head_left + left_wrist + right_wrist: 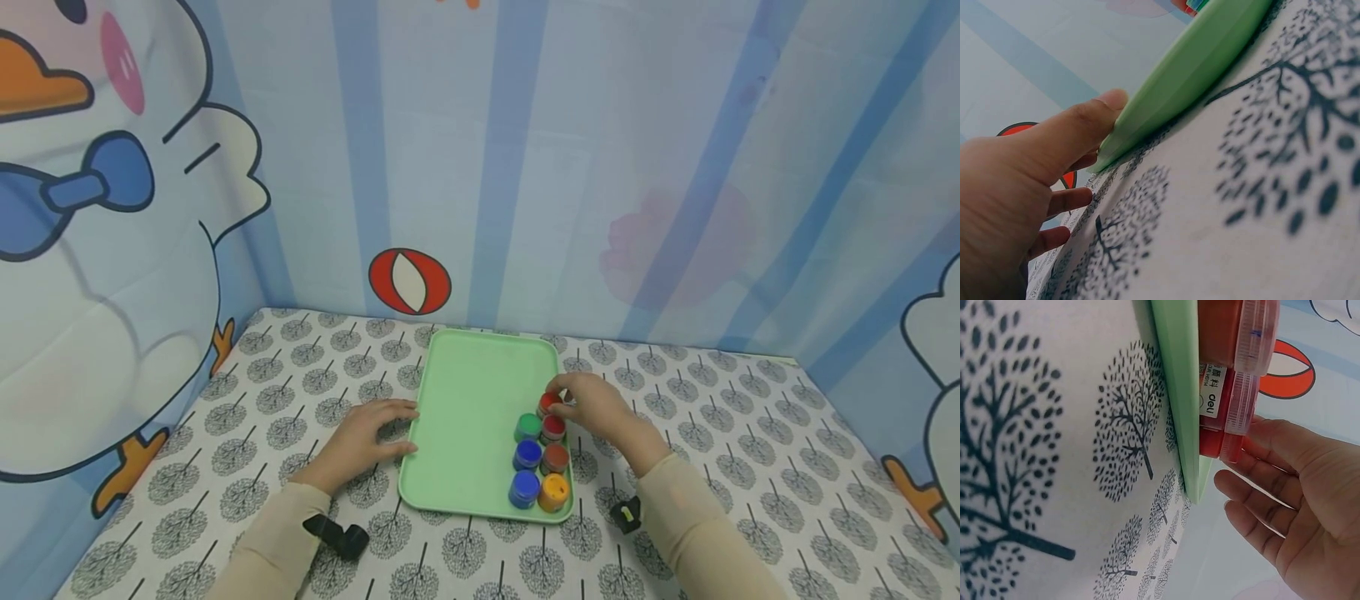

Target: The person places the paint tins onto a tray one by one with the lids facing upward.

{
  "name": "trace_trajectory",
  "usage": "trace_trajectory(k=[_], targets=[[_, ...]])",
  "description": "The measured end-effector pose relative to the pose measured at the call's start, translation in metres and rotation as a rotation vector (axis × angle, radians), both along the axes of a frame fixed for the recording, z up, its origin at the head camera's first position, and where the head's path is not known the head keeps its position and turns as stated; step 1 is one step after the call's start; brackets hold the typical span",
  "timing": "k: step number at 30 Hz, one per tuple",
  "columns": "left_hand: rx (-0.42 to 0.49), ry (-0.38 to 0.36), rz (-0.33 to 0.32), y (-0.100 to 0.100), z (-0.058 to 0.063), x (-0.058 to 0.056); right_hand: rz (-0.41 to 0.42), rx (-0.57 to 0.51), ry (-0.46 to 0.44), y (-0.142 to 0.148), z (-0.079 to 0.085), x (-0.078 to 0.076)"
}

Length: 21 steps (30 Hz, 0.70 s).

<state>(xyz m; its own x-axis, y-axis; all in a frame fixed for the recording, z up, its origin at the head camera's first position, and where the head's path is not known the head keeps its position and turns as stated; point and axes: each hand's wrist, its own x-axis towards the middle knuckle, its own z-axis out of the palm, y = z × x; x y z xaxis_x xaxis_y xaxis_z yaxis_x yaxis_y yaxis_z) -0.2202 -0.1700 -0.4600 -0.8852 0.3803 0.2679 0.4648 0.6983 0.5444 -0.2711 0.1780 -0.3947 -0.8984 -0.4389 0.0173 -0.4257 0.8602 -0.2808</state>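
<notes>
A light green tray [468, 392] lies on the table, with several small paint jars in two rows along its right side. My right hand [596, 406] pinches the farthest red paint jar [550, 403] between thumb and fingers. Nearer to me are a second red jar [553, 427], a green jar [528, 427], a brownish-red jar [555, 457], two blue jars [527, 454] and an orange jar [554, 492]. In the right wrist view, clear lids and a labelled jar [1215, 394] show. My left hand [365, 440] has its thumb and fingertips at the tray's left rim, fingers spread.
The table is covered by a white cloth [262, 433] printed with dark trees. Behind it hangs a blue striped curtain [435, 150] with cartoon figures. A black wrist strap [337, 536] is at my left sleeve, and another black device [626, 514] at my right.
</notes>
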Motion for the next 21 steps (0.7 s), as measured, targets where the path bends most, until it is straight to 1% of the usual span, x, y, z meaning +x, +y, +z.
trace_trajectory(k=[9, 11, 14, 16, 21], targets=[[-0.002, 0.005, -0.009, 0.001, -0.003, -0.002, 0.003, 0.010, -0.013, 0.001, 0.000, 0.000], [0.001, 0.007, -0.013, 0.001, -0.003, -0.002, -0.007, 0.008, -0.021, 0.001, 0.000, 0.000], [0.001, 0.010, -0.014, 0.001, -0.004, -0.004, -0.004, 0.006, -0.015, 0.002, 0.002, 0.001], [0.001, 0.011, -0.017, 0.001, -0.004, -0.004, -0.011, -0.008, -0.013, 0.003, 0.003, 0.003], [0.008, -0.014, -0.013, -0.001, -0.008, -0.001, -0.008, -0.051, -0.007, 0.007, 0.003, 0.010]])
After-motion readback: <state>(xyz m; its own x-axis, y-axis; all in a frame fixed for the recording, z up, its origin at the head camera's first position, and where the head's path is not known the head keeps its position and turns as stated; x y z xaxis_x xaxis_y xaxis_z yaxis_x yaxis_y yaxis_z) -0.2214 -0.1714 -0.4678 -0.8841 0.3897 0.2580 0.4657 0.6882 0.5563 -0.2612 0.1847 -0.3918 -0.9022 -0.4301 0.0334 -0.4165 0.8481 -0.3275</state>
